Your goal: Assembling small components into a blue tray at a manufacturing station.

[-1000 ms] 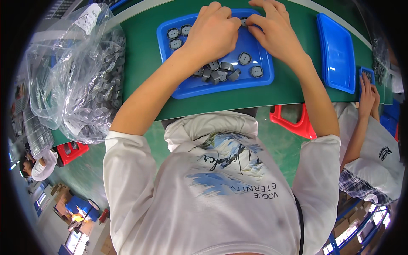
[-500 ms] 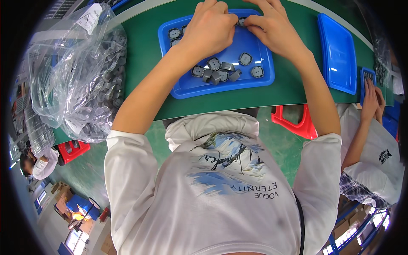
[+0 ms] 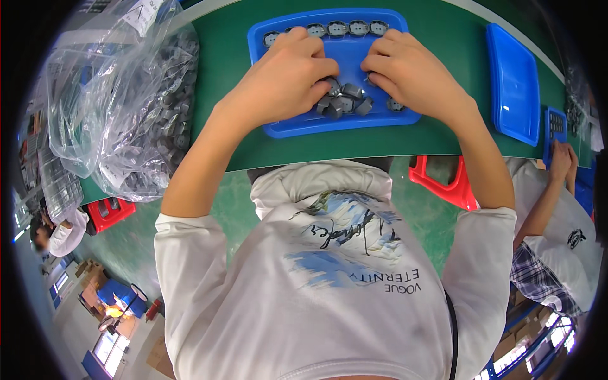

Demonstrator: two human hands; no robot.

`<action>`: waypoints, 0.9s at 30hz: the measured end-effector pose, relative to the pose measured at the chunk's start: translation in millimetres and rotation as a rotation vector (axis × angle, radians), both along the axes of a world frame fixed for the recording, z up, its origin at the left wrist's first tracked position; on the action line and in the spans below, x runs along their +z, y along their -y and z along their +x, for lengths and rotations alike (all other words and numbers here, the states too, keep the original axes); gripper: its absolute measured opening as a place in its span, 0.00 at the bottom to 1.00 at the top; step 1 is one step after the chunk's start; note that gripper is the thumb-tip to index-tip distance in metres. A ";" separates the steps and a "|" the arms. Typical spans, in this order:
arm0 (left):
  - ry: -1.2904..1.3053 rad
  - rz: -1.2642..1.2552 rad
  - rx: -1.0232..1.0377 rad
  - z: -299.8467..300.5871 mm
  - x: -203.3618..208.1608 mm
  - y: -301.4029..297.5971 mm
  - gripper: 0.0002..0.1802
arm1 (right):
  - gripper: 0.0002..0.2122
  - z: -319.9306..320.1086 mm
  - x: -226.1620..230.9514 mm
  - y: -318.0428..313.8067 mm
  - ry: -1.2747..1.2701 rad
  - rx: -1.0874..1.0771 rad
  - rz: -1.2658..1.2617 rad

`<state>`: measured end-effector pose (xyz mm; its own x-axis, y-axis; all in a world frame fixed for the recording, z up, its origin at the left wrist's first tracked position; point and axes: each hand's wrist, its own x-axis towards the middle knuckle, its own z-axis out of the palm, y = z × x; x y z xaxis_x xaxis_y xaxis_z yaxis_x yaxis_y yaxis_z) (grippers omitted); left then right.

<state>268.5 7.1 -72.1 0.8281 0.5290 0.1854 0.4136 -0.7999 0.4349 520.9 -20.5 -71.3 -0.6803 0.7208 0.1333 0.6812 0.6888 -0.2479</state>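
Note:
A blue tray (image 3: 297,131) holds small grey squarish plastic parts with rounded corners. Along its far edge runs a row of several parts (image 3: 337,28), faces up. A loose cluster of grey parts (image 3: 345,104) lies in the middle near part, some on their sides. My left hand (image 3: 278,79) is over the tray's left side, thumb and forefinger closed around a grey part (image 3: 333,87) at the cluster's edge. On the right, my right hand (image 3: 415,76) pinches another grey part (image 3: 368,78), mostly hidden by the fingers. One more part (image 3: 395,104) lies below that hand.
At left, a large clear plastic bag (image 3: 120,107) full of grey parts lies on the green table (image 3: 221,82). Stacked blue trays (image 3: 514,85) stand at right. Beyond them a co-worker's hands (image 3: 561,158) are at a small blue tray (image 3: 555,123). A red stool (image 3: 443,183) is below the edge.
Both hands have drawn back from the tray's far edge toward the loose cluster, uncovering the far row. The left hand has come to a part there; the right hand has lowered too.

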 end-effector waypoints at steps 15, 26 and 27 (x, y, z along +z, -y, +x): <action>0.109 0.119 0.134 -9.4 -9.8 7.6 0.08 | 0.09 -32.3 -16.5 1.6 -0.144 -0.170 0.050; 0.140 0.155 0.155 -13.1 -12.0 4.8 0.06 | 0.14 -47.7 -18.5 4.0 -0.261 -0.053 0.112; 0.140 0.154 0.153 -13.0 -12.8 4.7 0.06 | 0.13 -48.2 -20.6 1.7 -0.258 -0.074 0.077</action>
